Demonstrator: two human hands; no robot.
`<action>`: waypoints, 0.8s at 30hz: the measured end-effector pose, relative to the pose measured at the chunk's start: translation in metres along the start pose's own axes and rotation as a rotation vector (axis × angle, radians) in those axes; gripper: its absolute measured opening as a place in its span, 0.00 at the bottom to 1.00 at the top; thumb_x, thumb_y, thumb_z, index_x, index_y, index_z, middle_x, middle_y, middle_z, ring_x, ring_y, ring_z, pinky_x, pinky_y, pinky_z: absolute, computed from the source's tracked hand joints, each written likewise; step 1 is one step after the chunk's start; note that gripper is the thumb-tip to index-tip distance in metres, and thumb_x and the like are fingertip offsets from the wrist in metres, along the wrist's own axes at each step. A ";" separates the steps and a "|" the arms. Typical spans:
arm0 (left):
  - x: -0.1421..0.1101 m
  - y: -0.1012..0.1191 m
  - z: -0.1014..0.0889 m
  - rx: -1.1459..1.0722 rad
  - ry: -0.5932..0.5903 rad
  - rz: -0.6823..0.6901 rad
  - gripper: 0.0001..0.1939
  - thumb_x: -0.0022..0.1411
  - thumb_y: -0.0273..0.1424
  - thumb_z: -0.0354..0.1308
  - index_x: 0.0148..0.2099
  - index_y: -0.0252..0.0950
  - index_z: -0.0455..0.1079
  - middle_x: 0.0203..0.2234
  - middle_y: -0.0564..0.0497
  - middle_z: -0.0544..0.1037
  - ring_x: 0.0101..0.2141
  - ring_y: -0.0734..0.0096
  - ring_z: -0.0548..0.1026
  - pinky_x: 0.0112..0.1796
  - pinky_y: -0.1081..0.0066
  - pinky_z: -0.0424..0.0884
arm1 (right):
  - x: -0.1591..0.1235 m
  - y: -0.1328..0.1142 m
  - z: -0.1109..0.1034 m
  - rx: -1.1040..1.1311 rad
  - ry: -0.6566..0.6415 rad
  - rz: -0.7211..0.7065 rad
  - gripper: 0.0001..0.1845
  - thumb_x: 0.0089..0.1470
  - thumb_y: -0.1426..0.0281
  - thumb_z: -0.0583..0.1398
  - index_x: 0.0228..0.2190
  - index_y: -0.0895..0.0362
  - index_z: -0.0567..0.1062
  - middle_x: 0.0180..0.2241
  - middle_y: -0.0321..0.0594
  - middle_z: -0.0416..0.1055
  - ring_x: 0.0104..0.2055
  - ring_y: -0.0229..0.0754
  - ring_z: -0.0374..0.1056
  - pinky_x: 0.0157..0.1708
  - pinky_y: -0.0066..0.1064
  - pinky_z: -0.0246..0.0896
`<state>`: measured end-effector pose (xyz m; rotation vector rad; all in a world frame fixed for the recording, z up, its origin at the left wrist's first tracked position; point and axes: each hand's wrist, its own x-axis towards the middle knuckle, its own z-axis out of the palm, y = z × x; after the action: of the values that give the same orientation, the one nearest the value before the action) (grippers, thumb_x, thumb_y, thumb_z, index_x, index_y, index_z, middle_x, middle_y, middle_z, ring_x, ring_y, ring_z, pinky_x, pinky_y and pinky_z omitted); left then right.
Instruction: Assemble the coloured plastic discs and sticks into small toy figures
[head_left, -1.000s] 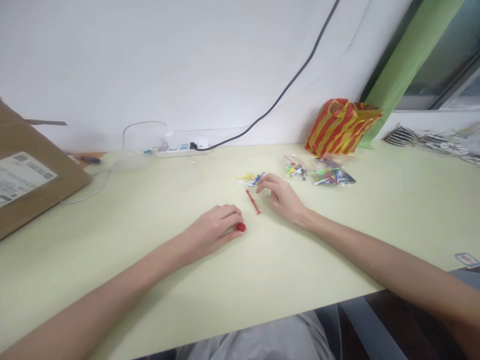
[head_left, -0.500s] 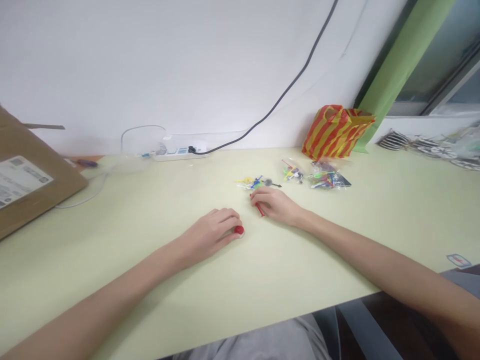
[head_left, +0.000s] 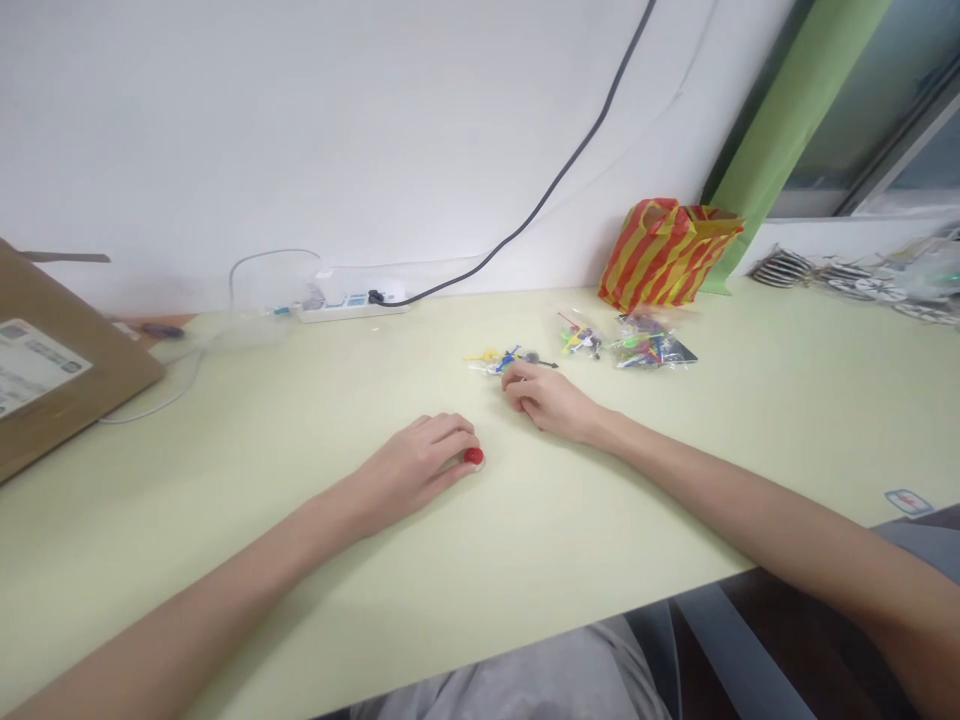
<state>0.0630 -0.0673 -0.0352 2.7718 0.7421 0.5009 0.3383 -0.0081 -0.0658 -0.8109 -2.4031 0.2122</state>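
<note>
My left hand (head_left: pixel 420 462) rests on the pale table with thumb and fingers closed on a small red disc (head_left: pixel 473 456), which has a whitish rim at its lower edge. My right hand (head_left: pixel 547 400) is curled in on itself a little farther away, and its fingers cover whatever it may hold. Just beyond those fingers lies a loose group of small plastic pieces: a yellow piece (head_left: pixel 489 356), a blue piece (head_left: pixel 509 357) and a dark arrow-shaped piece (head_left: pixel 545 363).
Two clear bags of coloured plastic pieces, a left bag (head_left: pixel 579 335) and a right bag (head_left: pixel 649 345), lie at the back. Behind them stands a striped bag (head_left: pixel 664 255). A power strip (head_left: pixel 352 305) with a black cable (head_left: pixel 555 185) is by the wall. A cardboard box (head_left: pixel 67 400) sits left.
The red stick that showed under my right hand is out of sight now, and that hand's fingers are more curled. My left hand keeps its hold on the red disc. The view has shifted slightly.
</note>
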 end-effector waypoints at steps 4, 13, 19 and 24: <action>0.000 0.000 0.000 0.006 -0.013 -0.003 0.08 0.76 0.32 0.49 0.49 0.39 0.69 0.46 0.46 0.74 0.46 0.62 0.74 0.47 0.63 0.69 | 0.000 -0.003 -0.003 -0.007 -0.020 0.001 0.14 0.48 0.86 0.51 0.25 0.56 0.67 0.42 0.42 0.69 0.36 0.39 0.63 0.38 0.29 0.55; 0.000 0.001 -0.002 0.015 -0.040 -0.008 0.08 0.76 0.32 0.48 0.50 0.39 0.68 0.48 0.45 0.74 0.47 0.62 0.73 0.48 0.62 0.68 | 0.001 -0.005 -0.015 -0.052 -0.037 0.016 0.14 0.49 0.86 0.51 0.28 0.56 0.69 0.45 0.44 0.68 0.39 0.41 0.65 0.37 0.29 0.55; -0.001 0.000 -0.001 0.022 -0.042 -0.008 0.08 0.76 0.32 0.48 0.50 0.39 0.68 0.48 0.46 0.74 0.47 0.62 0.73 0.48 0.63 0.68 | 0.001 -0.006 -0.025 -0.121 -0.058 0.119 0.10 0.61 0.78 0.53 0.39 0.55 0.71 0.39 0.41 0.71 0.34 0.40 0.65 0.35 0.29 0.53; -0.001 0.000 -0.001 0.025 -0.038 -0.010 0.08 0.76 0.32 0.48 0.49 0.39 0.68 0.48 0.46 0.74 0.46 0.62 0.73 0.48 0.62 0.68 | 0.004 -0.013 -0.028 -0.199 -0.197 0.298 0.11 0.64 0.63 0.59 0.31 0.54 0.67 0.26 0.34 0.68 0.26 0.38 0.59 0.29 0.29 0.45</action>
<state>0.0618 -0.0678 -0.0351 2.7904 0.7588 0.4391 0.3452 -0.0174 -0.0373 -1.2962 -2.5040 0.1786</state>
